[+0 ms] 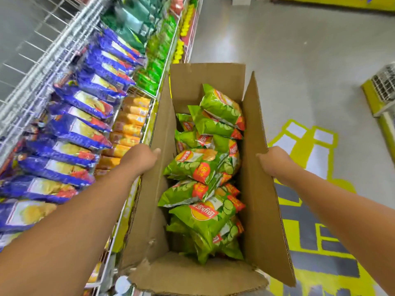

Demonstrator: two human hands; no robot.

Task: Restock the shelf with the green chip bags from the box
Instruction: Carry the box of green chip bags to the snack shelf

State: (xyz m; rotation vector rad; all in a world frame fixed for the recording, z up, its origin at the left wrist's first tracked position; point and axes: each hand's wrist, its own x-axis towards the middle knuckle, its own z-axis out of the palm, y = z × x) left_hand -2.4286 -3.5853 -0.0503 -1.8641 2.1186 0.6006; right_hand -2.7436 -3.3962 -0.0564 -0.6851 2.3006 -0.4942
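Box (263, 189) beside the shelf (42, 82)
Chip bags (201, 167) lie piled in the box; the shelf stands just left of it, one hand (141, 159) on each side, other hand (275, 163) right.

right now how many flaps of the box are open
4: far flap standing up, left flap under the left hand, right flap under the right hand, torn near flap folded toward the camera.

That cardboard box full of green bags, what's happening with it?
A person is holding an open cardboard box by its side flaps, left hand on one, right hand on the other. It is packed with green chip bags, none taken out in this view. To the left is a wire shelf with blue bags and other snacks.
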